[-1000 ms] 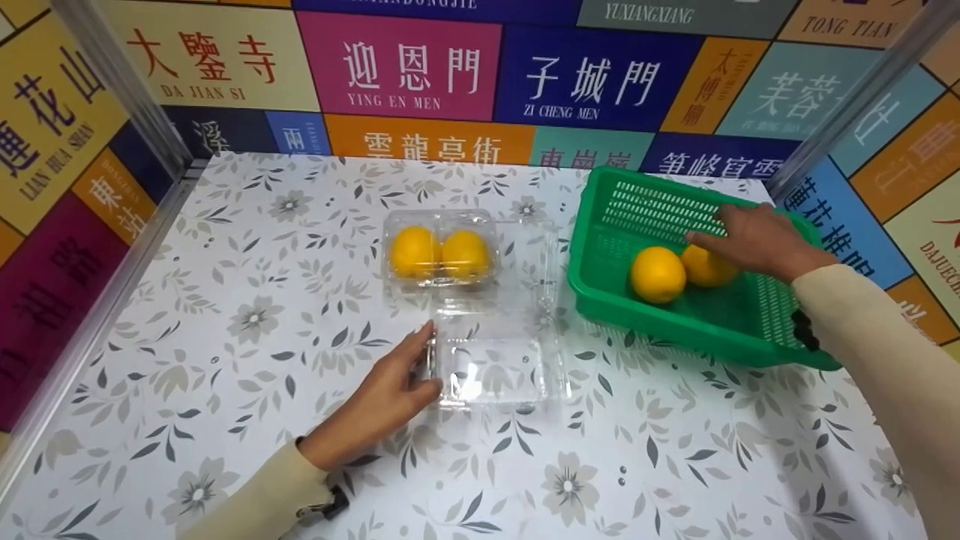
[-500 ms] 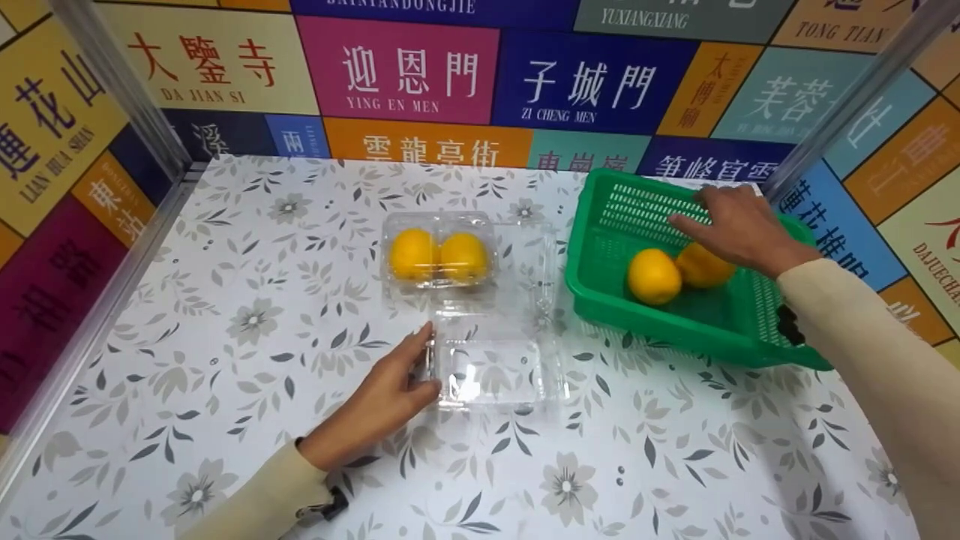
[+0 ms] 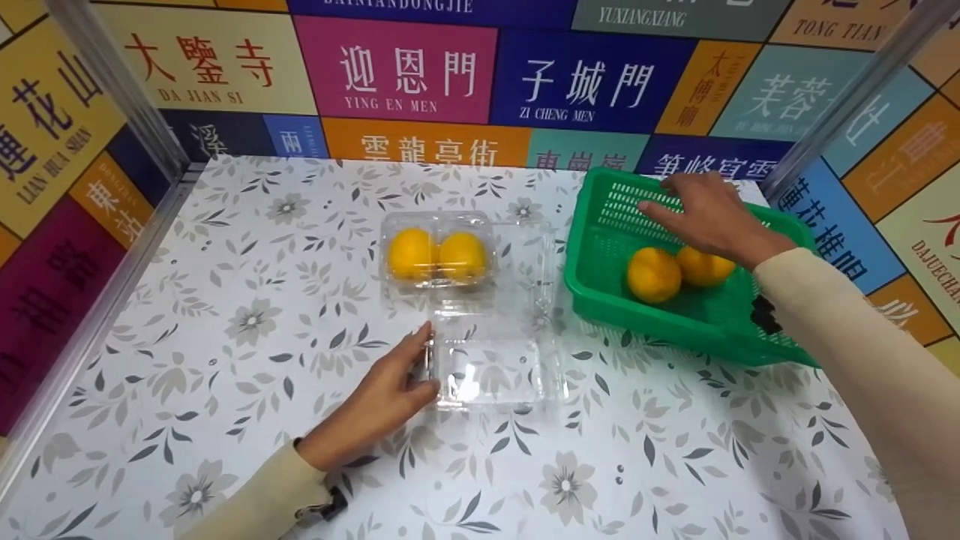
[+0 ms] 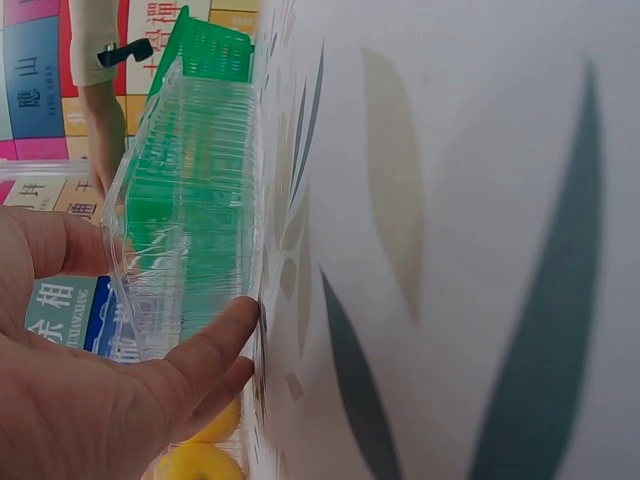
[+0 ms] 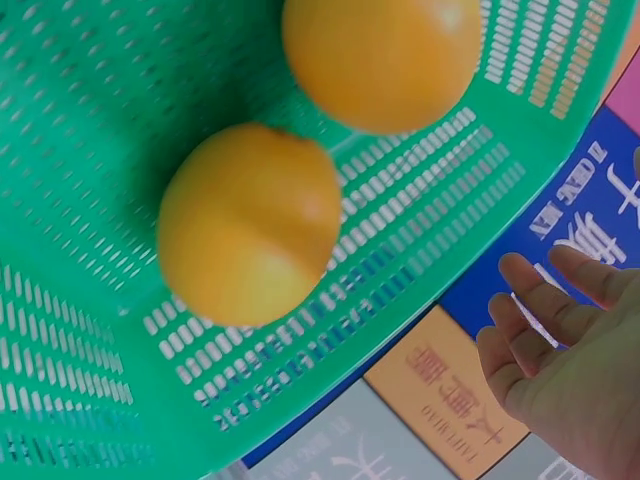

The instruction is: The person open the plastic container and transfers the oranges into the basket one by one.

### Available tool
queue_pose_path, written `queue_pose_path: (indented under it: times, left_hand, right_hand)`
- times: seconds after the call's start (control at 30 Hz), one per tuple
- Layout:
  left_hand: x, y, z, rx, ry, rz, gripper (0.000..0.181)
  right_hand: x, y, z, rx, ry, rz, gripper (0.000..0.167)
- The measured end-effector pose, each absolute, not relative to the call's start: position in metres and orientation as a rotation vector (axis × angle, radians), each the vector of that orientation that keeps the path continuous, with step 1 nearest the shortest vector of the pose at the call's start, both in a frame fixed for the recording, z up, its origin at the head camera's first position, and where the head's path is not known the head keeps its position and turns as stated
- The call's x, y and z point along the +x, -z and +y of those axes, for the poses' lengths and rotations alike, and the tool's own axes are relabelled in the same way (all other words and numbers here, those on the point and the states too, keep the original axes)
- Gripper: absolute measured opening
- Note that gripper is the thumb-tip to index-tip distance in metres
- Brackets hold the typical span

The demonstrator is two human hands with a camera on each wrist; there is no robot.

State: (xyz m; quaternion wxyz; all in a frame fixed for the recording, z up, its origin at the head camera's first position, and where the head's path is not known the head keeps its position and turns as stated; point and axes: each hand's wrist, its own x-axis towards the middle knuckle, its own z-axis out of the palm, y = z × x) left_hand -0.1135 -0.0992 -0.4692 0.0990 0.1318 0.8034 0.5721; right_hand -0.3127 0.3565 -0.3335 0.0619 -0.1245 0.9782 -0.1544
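In the head view, my left hand [image 3: 375,409] touches the left side of an open clear plastic clamshell box [image 3: 495,371] with its thumb and extended fingers. The left wrist view has the thumb at the box's rim [image 4: 118,225] and the fingertips low by its wall. My right hand [image 3: 709,217] hovers, fingers loosely spread and holding nothing, over the green basket [image 3: 637,309]. Two oranges lie in the basket, a nearer orange [image 3: 653,275] and a farther orange [image 3: 705,267] partly under the hand. Behind the open box, another clear box [image 3: 437,217] encloses two oranges [image 3: 412,255].
A white tablecloth [image 3: 247,390] with grey leaves and flowers covers the table. Colourful panels [image 3: 405,71] with printed characters stand along its back and sides. Metal posts [image 3: 124,90] mark the corners.
My right hand has moved left over the basket, uncovering more of the farther orange. The nearer orange has shifted slightly. My left hand stays by the open box.
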Motion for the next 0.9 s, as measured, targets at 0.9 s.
queue_pose_path:
  times: [0.9]
  left_hand:
    - [-0.115, 0.470, -0.100, 0.395, -1.671, 2.406, 0.088]
  right_hand:
    - [-0.304, 0.342, 0.276, -0.633, 0.484, 2.946, 0.080]
